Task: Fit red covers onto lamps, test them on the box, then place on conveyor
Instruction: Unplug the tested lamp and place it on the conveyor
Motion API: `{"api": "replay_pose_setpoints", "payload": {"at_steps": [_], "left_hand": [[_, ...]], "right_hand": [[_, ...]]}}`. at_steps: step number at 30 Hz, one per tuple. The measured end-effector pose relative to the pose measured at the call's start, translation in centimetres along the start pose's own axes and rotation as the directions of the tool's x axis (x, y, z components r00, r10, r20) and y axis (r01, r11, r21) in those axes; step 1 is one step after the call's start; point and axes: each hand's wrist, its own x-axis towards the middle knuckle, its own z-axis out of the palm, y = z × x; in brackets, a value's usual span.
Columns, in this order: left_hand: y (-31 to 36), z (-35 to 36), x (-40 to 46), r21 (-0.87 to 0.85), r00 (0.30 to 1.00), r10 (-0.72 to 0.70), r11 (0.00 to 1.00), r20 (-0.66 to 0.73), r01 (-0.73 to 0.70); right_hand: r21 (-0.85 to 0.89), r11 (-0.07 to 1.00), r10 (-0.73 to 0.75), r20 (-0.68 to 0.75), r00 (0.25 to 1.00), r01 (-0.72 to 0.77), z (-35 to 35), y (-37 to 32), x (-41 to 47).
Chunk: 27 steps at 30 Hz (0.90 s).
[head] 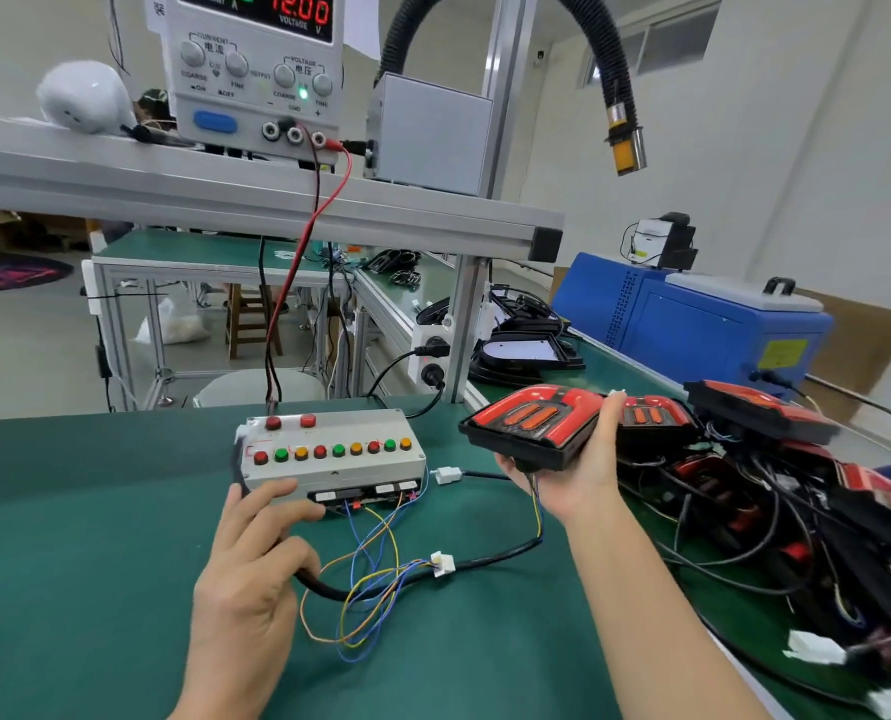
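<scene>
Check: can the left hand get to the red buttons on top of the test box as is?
Probably yes. The left hand rests at the test box front edge, holding only a black cable; nothing covers the buttons.

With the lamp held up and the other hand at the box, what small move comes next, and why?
Probably plug the lamp's lead into the box. The right hand grips the lamp above the mat, its connector lies loose, and the left hand holds the cable by the sockets.
</scene>
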Motion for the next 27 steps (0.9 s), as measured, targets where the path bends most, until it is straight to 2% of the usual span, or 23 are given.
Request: {"api": "replay_pose_setpoints", "payload": {"at_steps": [5, 8, 13, 16, 21, 22, 24, 25, 26, 27], "left_hand": [[0.1, 0.0, 0.0, -0.043, 0.998, -0.054, 0.998, 0.018, 0.055], [0.0, -0.2, -0.1, -0.06, 0.997, -0.074, 0.995, 0.028, 0.075], [0.5, -0.2, 0.1, -0.065, 0.999, -0.048, 0.997, 0.025, 0.05], [0.7, -0.1, 0.1, -0.056, 0.999, -0.014, 0.998, 0.045, 0.016], [0.9, 0.0, 0.1, -0.039, 0.997, 0.019, 0.999, 0.069, -0.016], [1.0, 0.1, 0.1, -0.032, 0.997, 0.027, 0.999, 0.072, -0.025], [1.2, 0.2, 0.1, -0.014, 0.995, 0.059, 0.998, 0.078, -0.058], [1.3, 0.4, 0.1, -0.014, 0.993, 0.08, 0.997, 0.081, -0.079], [1.5, 0.5, 0.1, -0.017, 0.991, 0.1, 0.995, 0.083, -0.099], [1.6, 0.6, 0.2, -0.019, 0.989, 0.118, 0.993, 0.086, -0.117]], "right_hand": [[-0.122, 0.975, 0.18, -0.064, 0.982, -0.186, -2.8, 0.9, 0.7], [-0.193, 0.955, 0.198, -0.149, 0.969, -0.225, -4.5, 1.5, 1.2], [-0.351, 0.914, 0.112, -0.26, 0.959, -0.202, -6.1, 2.1, 2.0], [-0.466, 0.872, -0.012, -0.331, 0.943, -0.152, -6.3, 1.8, 2.3], [-0.608, 0.78, -0.118, -0.372, 0.921, -0.146, -5.5, 1.5, 1.7], [-0.673, 0.726, -0.169, -0.376, 0.911, -0.142, -5.2, 1.5, 1.4], [-0.887, 0.454, -0.413, -0.291, 0.863, -0.082, -4.6, 1.5, 0.4], [-0.948, 0.318, -0.534, -0.158, 0.83, 0.024, -3.9, 1.6, -0.4], [-0.958, 0.235, -0.597, -0.009, 0.802, 0.165, -2.9, 1.8, -1.6], [-0.929, 0.231, -0.587, 0.102, 0.803, 0.287, -1.5, 2.1, -2.7]]}}
